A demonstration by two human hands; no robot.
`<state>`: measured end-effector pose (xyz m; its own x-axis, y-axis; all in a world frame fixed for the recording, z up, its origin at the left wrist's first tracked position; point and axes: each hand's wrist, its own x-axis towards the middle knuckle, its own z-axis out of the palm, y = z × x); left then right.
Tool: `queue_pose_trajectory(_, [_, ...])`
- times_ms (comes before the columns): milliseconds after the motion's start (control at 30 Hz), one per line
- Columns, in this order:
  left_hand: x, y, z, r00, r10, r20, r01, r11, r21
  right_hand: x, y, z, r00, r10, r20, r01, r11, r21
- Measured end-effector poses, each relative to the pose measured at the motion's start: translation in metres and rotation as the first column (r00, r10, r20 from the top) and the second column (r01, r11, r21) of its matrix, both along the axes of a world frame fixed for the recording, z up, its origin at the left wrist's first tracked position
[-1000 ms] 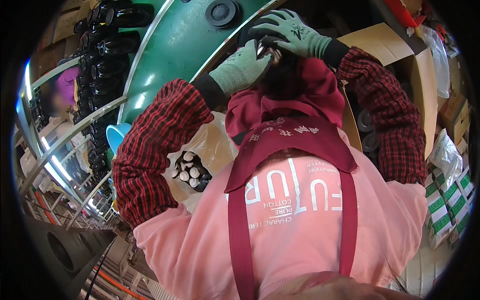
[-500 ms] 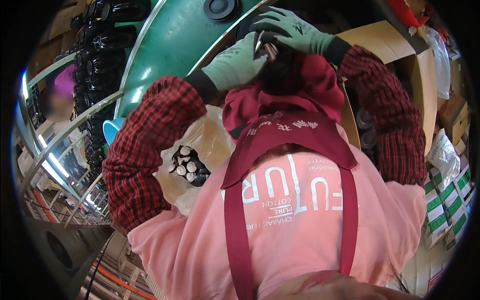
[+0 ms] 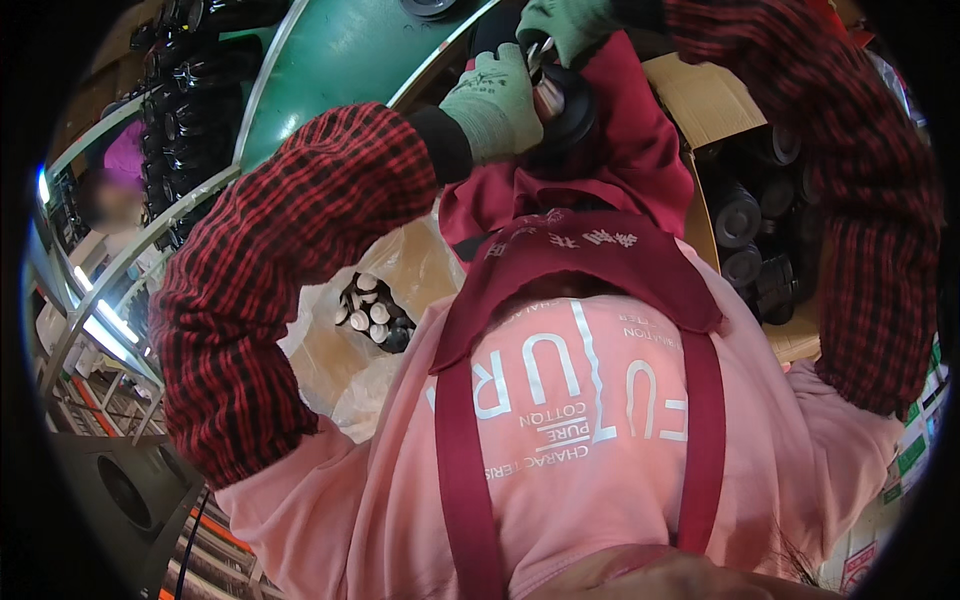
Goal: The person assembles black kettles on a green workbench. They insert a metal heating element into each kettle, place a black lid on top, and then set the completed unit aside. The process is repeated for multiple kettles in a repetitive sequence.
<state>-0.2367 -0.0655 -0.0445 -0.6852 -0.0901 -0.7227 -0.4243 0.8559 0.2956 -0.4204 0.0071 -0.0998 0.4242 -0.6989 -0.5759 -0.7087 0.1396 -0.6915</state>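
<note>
Both my hands wear pale green gloves and meet above my lap, at the upper middle of the view. My left hand (image 3: 492, 108) is closed against a black round part (image 3: 572, 108) with a shiny coppery section beside the fingers. Just beyond it, my right hand (image 3: 568, 28) has its fingers closed around a shiny metal piece (image 3: 541, 55) at the top of that part. Gloves cover much of both pieces, so their exact kind does not show. The dark red apron (image 3: 590, 250) lies below the hands.
A green tabletop (image 3: 350, 75) with a pale rim curves along the upper left, bearing a black disc (image 3: 428, 7). Black cylindrical parts (image 3: 738, 217) fill a cardboard box (image 3: 705, 100) at right. A plastic bag (image 3: 325, 345) holds several pale-ended pieces (image 3: 379, 313). Glossy black parts (image 3: 190, 125) are racked at left.
My right hand has moved up, its spread fingers now closed round the metal piece. More of the black round part shows beside my left hand. The right arm has swung outward, uncovering the box.
</note>
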Motion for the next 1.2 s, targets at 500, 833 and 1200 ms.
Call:
queue_pose_trajectory(500, [0.045,0.001,-0.011,0.953,0.105,-0.286,-0.096,0.994,0.046,0.027,-0.031,-0.012,0.949,0.239,-0.203,-0.202,0.961,0.187])
queue_pose_trajectory(833, [0.032,-0.045,-0.049,0.838,-0.224,-0.497,0.355,0.916,0.186,0.028,0.028,0.001,0.935,-0.354,0.015,0.29,0.788,0.544])
queue_pose_trajectory(1200, [-0.024,-0.06,-0.082,0.497,-0.562,-0.661,0.766,0.642,0.03,0.068,0.07,0.048,0.539,-0.825,-0.169,0.633,0.264,0.727])
